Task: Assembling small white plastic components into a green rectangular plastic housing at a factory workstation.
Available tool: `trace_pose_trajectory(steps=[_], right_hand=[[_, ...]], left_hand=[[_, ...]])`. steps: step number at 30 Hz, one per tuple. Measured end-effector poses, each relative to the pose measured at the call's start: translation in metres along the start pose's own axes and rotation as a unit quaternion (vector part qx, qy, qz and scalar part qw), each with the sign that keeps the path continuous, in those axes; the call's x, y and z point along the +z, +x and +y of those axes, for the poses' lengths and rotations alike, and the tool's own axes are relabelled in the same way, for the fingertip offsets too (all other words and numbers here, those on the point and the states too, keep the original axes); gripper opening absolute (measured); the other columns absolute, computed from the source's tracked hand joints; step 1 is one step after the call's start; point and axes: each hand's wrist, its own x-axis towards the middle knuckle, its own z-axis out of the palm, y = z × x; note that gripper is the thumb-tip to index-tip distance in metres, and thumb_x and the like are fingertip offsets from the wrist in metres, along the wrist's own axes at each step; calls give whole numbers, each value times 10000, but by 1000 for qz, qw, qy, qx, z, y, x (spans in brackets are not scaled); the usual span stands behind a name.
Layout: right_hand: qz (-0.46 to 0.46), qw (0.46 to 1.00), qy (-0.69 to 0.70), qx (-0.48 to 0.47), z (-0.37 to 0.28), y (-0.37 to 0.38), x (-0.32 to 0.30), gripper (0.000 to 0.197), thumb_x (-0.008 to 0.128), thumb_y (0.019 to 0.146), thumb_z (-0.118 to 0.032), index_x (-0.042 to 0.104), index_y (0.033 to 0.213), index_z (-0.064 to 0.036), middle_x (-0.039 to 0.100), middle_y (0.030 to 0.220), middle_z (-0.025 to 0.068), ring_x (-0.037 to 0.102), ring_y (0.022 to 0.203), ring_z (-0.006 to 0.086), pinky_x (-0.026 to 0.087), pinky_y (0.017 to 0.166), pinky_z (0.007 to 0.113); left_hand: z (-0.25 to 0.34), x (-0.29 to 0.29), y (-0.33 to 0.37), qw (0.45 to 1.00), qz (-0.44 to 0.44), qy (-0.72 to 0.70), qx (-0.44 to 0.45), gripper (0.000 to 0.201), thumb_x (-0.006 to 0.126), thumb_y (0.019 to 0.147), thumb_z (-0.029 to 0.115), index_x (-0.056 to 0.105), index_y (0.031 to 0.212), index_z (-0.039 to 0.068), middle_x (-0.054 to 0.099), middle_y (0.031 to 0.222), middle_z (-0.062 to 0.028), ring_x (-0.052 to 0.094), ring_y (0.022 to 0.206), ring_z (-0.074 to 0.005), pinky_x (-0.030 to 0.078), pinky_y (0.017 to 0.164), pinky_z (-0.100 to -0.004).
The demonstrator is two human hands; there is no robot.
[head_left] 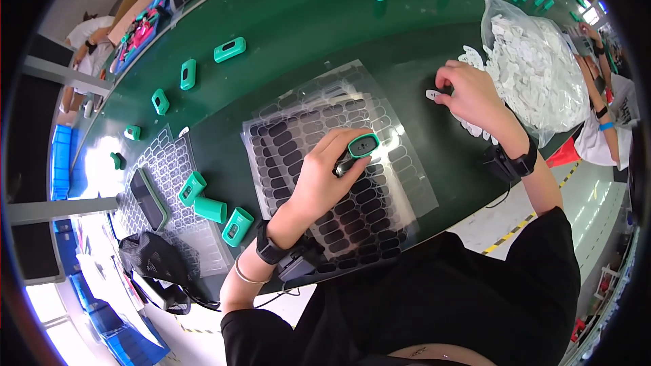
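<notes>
left hand [325, 166] grips green casing [363, 144] | right hand [471, 91] pinches white pad [434, 95] | over sticker sheet [400, 183]

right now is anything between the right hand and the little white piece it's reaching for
Nothing visible. The right hand already has its fingertips on the small white piece lying on the green belt, beside the clear bag of white pieces.

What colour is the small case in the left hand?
Teal green, with a dark window on its face; the case in the left hand shows best in the head view.
</notes>
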Motion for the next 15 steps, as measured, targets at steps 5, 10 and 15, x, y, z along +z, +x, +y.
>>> trace_pose_trajectory(steps=[5, 10, 15], right_hand=[[-23, 997, 77, 20, 1, -4, 12, 135, 693, 739, -102, 578, 757, -32, 577, 775, 69, 597, 721, 248, 457, 624, 358], [-17, 999, 40, 26, -14, -6, 5, 144, 692, 759, -100, 573, 760, -19, 577, 688, 71, 585, 649, 210, 452, 598, 320], [25, 929, 363, -65, -77, -21, -21, 133, 698, 789, -97, 599, 785, -8, 596, 681, 44, 530, 570, 114, 419, 531, 240]], left_hand=[[1, 1, 0, 1000, -2, 6, -2, 337, 683, 764, 1, 600, 1089, 32, 613, 1037, -129, 619, 934, -287, 508, 801, -323], [0, 1, 0, 1000, 8, -9, -2, 327, 706, 741, 5, 615, 1055, 13, 628, 1021, -128, 613, 930, -264, 476, 825, -314], [-1, 1, -1, 1000, 5, 13, 4, 346, 691, 746, 0, 597, 1078, 23, 615, 1024, -132, 621, 913, -301, 511, 776, -330]])
